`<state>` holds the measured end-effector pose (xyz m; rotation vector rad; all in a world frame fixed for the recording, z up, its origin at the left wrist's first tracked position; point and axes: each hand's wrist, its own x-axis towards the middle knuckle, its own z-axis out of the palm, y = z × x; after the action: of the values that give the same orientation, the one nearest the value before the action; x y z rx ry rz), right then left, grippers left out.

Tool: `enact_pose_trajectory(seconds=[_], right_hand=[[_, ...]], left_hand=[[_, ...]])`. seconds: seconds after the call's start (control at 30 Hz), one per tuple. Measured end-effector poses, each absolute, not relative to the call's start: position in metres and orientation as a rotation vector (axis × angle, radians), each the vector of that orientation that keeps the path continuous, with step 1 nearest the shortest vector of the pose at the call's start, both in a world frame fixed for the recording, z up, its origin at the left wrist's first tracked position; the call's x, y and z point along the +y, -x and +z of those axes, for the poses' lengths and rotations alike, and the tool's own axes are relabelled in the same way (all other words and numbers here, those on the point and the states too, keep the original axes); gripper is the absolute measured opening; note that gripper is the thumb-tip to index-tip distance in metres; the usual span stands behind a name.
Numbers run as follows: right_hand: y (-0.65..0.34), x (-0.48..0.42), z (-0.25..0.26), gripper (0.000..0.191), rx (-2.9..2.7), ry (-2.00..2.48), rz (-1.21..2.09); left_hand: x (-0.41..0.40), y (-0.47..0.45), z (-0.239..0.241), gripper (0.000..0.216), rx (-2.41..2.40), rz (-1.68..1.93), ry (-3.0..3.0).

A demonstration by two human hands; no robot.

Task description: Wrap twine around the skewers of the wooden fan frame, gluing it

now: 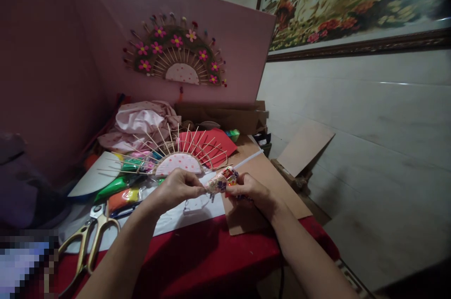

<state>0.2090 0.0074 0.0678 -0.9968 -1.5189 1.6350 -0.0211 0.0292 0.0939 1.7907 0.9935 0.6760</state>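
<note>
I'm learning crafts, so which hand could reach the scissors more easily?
Probably the left hand: the gold-handled scissors lie nearer to it than to the right hand, though both are holding the patterned piece.

floral wrap (216, 184) in cream, purple and red, 2 white half-discs (178, 165) with pink dots, red sheet (221, 139), gold-handled scissors (83, 245) near left, dark red tablecloth (197, 261), yellow-centred pink flowers (176, 41), far pink board (243, 40)

free: red cloth (253, 252), near side of hands (180, 185) | ahead: stick frame (179, 165) | left: scissors (83, 246)
</note>
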Motion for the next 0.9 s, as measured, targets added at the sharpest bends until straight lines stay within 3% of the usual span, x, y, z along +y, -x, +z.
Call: enact_pose_trajectory(seconds=[0.43, 0.9], right_hand=[[-0.2089, 0.0128, 0.0610, 0.029, -1.486, 1.002, 1.696], [-0.2072, 0.0084, 0.0572, 0.025, -1.447, 0.807, 1.575]], left_hand=[[0.0236, 0.0112, 0.0951, 0.006, 1.177, 0.693, -1.634], [0.0232, 0.0123, 0.0945, 0.009, 0.831, 0.759, -1.224]])
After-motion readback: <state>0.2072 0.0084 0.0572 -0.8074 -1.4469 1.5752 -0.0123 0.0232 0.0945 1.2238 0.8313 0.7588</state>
